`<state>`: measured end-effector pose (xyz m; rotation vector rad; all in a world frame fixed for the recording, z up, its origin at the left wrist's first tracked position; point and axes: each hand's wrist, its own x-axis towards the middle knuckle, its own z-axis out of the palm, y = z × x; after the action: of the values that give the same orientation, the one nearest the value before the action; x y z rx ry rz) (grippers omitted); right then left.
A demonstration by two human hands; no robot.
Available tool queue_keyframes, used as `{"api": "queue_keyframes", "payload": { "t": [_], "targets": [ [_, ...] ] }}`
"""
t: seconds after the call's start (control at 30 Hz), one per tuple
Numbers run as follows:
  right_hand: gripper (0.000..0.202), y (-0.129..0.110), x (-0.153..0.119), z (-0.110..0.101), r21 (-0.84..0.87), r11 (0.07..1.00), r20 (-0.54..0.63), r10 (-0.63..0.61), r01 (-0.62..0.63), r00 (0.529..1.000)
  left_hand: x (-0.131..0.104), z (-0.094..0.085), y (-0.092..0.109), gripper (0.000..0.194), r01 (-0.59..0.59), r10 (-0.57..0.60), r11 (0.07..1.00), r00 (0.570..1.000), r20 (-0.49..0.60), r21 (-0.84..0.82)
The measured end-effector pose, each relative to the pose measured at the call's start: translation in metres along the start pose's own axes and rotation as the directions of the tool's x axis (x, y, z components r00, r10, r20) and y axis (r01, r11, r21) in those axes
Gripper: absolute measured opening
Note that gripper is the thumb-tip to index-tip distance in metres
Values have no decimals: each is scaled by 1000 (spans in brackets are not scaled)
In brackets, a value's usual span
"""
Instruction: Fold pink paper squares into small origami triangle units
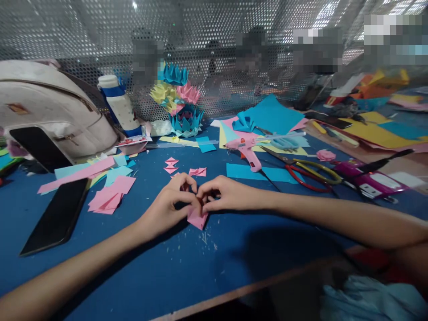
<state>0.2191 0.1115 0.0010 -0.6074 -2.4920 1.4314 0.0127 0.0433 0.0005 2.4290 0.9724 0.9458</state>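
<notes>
Both hands meet at a small folded pink paper (pixel 198 219) on the blue table. My left hand (pixel 174 200) has its fingers closed on the paper's left side, pressed near its top. From the right, my right hand (pixel 224 195) pinches the same paper, thumb and fingertips touching its upper right edge. The fingertips partly cover the paper. Just beyond the hands lie small folded pink pieces (pixel 171 165) and another pink piece (pixel 198 171). A stack of pink squares (pixel 107 196) rests to the left.
A pink glue gun (pixel 245 149), red and yellow scissors (pixel 309 176) and a blue strip (pixel 240 171) lie beyond my right arm. At left are a phone (pixel 56 218), a backpack (pixel 50 107) and a bottle (pixel 120 107). Paper flowers (pixel 185 118) stand at the back.
</notes>
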Motion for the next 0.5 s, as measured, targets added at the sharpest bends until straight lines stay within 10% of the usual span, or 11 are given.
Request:
{"api": "queue_keyframes", "payload": {
  "t": [0.27,0.5],
  "targets": [
    [19,3,-6,-6,-21,989,-122,141,-145,982,-17,-2,-1,41,-66,75,995,989,-124,80],
    [16,-3,-10,-7,-209,942,-173,227,-261,958,-50,5,12,44,-228,183,895,972,149,383]
  ]
}}
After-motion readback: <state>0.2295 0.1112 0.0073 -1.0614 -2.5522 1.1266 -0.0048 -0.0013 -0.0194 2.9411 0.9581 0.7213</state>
